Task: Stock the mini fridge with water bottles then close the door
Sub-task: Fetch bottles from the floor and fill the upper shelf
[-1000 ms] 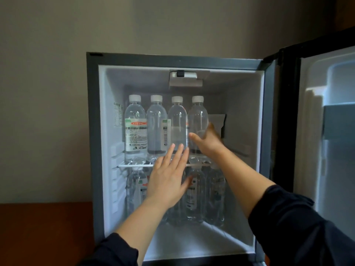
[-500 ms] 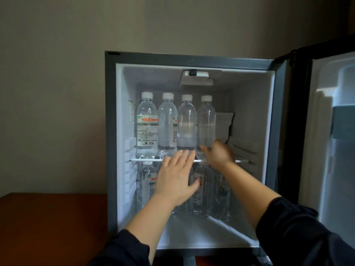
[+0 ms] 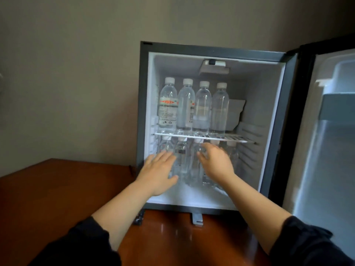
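upper bottles [image 3: 194,106] on wire shelf [image 3: 236,139], lower bottles [image 3: 182,160] beneath, rows tight to save room | left hand [image 3: 159,169], right hand [image 3: 215,162]: empty, fingers slack, likely squaring lower row | door [image 3: 326,131] open

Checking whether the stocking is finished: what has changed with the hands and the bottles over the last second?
The right hand came off the rightmost top bottle and dropped below the shelf, in front of the lower bottles. The left hand, fingers straight, sank with it. The four top bottles stayed in their row and the door stayed open.
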Available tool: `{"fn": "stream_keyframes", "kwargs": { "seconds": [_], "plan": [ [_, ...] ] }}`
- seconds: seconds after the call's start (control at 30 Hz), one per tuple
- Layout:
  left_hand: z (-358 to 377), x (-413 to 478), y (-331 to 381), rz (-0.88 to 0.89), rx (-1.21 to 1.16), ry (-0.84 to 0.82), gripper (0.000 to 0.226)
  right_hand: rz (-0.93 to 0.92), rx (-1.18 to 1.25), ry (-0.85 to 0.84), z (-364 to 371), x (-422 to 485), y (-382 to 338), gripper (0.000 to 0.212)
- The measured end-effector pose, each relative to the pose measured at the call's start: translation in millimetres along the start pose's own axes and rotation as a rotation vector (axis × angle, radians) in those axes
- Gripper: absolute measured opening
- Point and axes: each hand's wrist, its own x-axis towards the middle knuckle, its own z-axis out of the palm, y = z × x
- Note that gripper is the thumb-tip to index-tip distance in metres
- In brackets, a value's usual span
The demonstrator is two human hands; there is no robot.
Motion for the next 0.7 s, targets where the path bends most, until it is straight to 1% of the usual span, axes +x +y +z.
{"fn": "stream_keyframes", "kwargs": {
  "seconds": [0.1, 0.23, 0.3, 0.43, 0.6, 0.7],
  "plan": [
    [-12.9, -29.0, -25.8, -0.090, -0.033, -0.035, 0.058, -0.070, -0.005, -0.089, 8.8, -16.8, -27.4, 0.028],
    [-30.5, -74.8, -66.7, -0.193, -0.101, -0.125, 0.046, -0.150, 0.019, -0.283, 30.8, -37.7, -72.5, 0.028],
    [-37.6, -101.3, -85.9, -0.255, -0.156, -0.162, 0.043, -0.189, 0.044, -0.367, 42.5, -46.8, -100.5, 0.027],
    [-47.2, -157.7, -123.8, -0.411, -0.214, -0.224, 0.038, -0.330, 0.072, -0.476, 68.6, -67.3, -160.1, 0.025],
    [-58.7, -238.9, -172.3, -0.607, -0.174, -0.220, 0.036, -0.474, 0.178, -0.609, 103.8, -99.0, -240.8, 0.022],
    [-66.1, -296.1, -202.7, -0.698, -0.105, -0.246, 0.038, -0.559, 0.252, -0.692, 125.2, -121.6, -289.4, 0.019]
  ]
}}
